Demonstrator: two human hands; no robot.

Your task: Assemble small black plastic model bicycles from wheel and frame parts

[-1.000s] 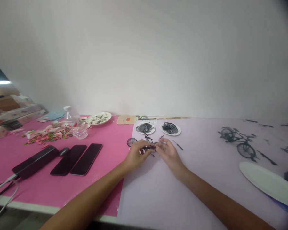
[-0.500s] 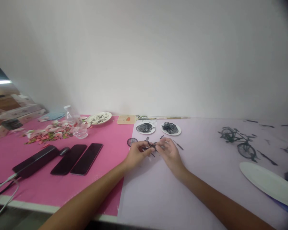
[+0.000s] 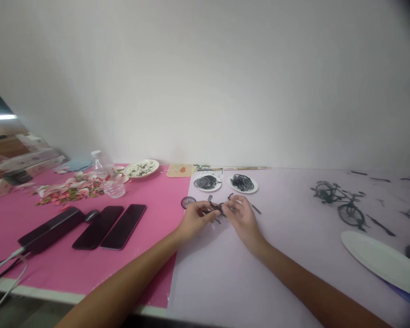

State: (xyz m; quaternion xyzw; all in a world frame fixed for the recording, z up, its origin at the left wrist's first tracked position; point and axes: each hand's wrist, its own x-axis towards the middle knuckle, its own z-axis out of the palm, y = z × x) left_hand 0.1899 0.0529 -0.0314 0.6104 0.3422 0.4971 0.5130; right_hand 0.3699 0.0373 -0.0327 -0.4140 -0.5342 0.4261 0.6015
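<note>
Left hand [image 3: 194, 218] clamped on a black part [image 3: 217, 207]; right hand [image 3: 243, 221] close beside, fingertips at the part, grip I cannot tell. Remotely I log the part over the lilac sheet [image 3: 218, 278], a wheel [image 3: 187, 202] just beyond the left hand, two plates [image 3: 255, 187] of black pieces [image 3: 207, 182] farther back.

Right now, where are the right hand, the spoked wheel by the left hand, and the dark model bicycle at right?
Right hand [image 3: 243, 220]: head view, back of the hand.
Spoked wheel [image 3: 188, 202]: head view, near its centre.
Dark model bicycle [image 3: 342, 198]: head view, frame between the wheels.
</note>
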